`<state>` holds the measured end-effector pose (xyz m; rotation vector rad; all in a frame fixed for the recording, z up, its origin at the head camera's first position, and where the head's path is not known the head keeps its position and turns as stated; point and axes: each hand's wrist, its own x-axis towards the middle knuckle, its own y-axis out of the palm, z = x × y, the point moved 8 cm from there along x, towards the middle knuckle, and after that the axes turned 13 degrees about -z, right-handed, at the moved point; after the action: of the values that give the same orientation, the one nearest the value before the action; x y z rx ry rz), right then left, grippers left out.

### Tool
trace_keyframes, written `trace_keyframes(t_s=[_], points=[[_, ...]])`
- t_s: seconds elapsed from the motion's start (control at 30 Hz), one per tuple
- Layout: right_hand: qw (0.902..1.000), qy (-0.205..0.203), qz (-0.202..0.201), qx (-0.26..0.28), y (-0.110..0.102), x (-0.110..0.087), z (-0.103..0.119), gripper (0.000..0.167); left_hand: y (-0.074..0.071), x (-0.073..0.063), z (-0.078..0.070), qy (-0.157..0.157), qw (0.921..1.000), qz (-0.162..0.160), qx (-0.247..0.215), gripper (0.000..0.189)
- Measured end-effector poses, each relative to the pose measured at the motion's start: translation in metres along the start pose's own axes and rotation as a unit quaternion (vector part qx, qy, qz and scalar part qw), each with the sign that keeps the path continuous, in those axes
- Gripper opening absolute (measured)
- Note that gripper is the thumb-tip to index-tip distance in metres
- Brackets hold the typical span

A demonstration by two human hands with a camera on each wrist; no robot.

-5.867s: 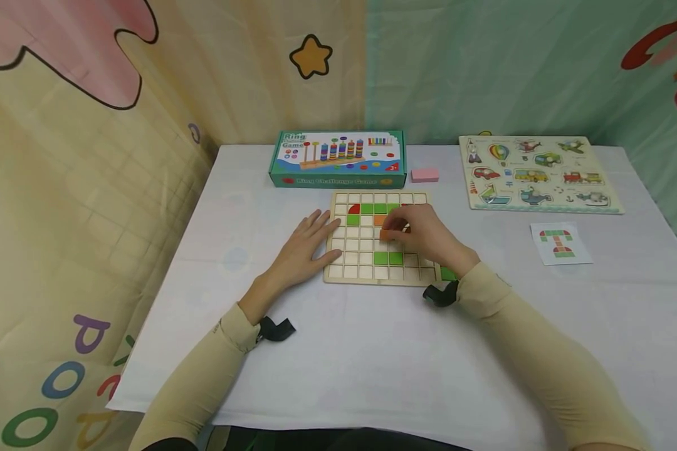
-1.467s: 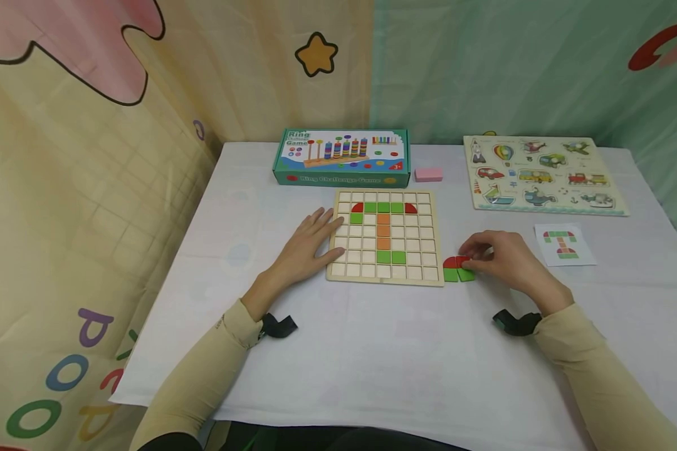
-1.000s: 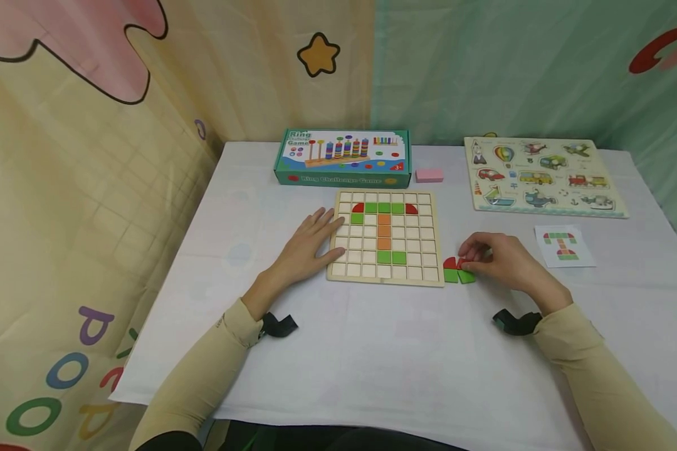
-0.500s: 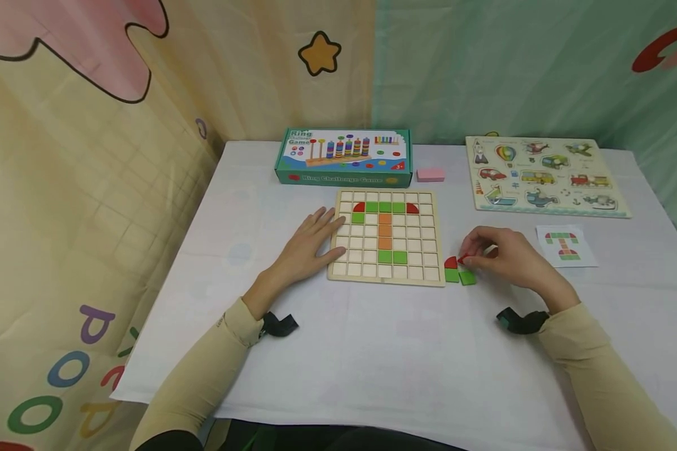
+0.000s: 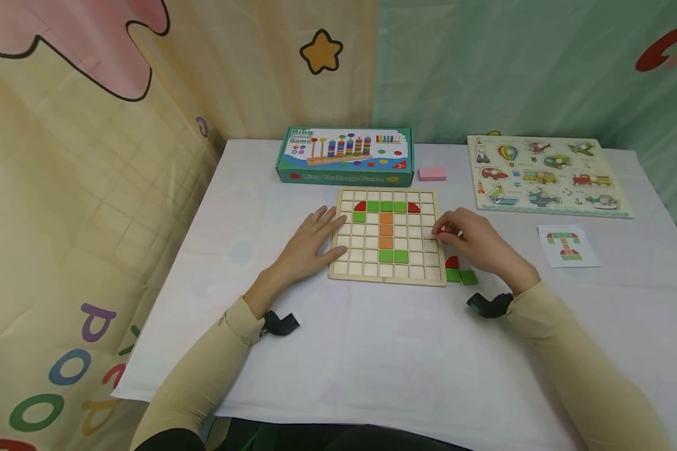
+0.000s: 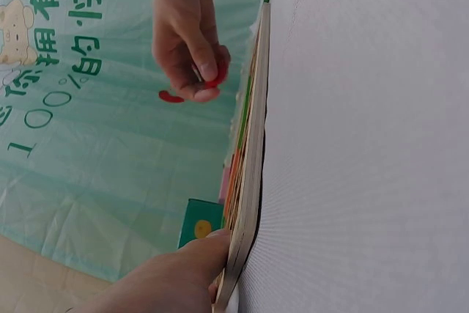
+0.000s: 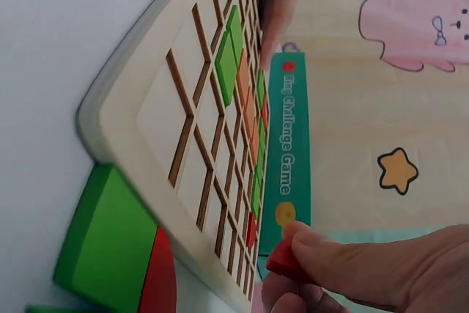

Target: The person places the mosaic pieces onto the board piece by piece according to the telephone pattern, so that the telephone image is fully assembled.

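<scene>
A wooden grid board (image 5: 370, 270) lies on the table. Green tiles (image 5: 386, 206), orange tiles (image 5: 386, 230) and red rounded-corner tiles (image 5: 414, 207) sit in some of its squares. My left hand (image 5: 301, 247) rests with spread fingers on the board's left edge. Between thumb and fingers, my right hand (image 5: 474, 241) pinches a red tile (image 7: 288, 263) just above the board's right edge. Beside the lower right corner lie another red tile (image 5: 452, 262) and two green tiles, one touching the frame (image 5: 453, 275) and one tilted (image 5: 469, 277).
A small card (image 5: 568, 246) printed with a coloured tile pattern lies to the right. Behind stand a green Ring Challenge Game box (image 5: 345, 178) and a pink block (image 5: 432, 174). A vehicle picture puzzle (image 5: 550, 169) lies at the back right.
My right hand placed orange tiles in the middle column, then picked up a red tile from the loose group and carried it up and left to the board. My left hand stayed put.
</scene>
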<state>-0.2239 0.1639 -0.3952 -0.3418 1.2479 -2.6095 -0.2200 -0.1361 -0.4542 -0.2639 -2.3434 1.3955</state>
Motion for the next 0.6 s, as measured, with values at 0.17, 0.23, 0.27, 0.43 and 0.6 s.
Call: trace_keyframes(t_s=[0.17,0.23,0.27,0.43,0.6], points=[[0.9982,0.037,-0.042,0.020,0.008,0.012,0.008,0.012,-0.001,0.000,-0.001,-0.001,1.0000,0.001,0.000,0.074],[0.9961,0.049,-0.068,0.029,0.012,0.016,0.010,0.014,-0.001,0.000,-0.001,-0.002,1.0000,0.002,0.000,0.074],[0.9947,0.056,-0.079,0.034,0.014,0.017,0.011,0.014,-0.001,0.000,-0.001,-0.003,1.0000,0.002,0.000,0.074],[0.9917,0.065,-0.100,0.047,0.028,0.021,0.015,0.016,0.000,0.000,0.000,-0.004,1.0000,0.003,0.001,0.073],[0.9931,0.074,-0.079,0.046,0.040,0.018,0.020,0.015,0.000,0.000,-0.001,-0.004,1.0000,0.002,-0.001,0.074]])
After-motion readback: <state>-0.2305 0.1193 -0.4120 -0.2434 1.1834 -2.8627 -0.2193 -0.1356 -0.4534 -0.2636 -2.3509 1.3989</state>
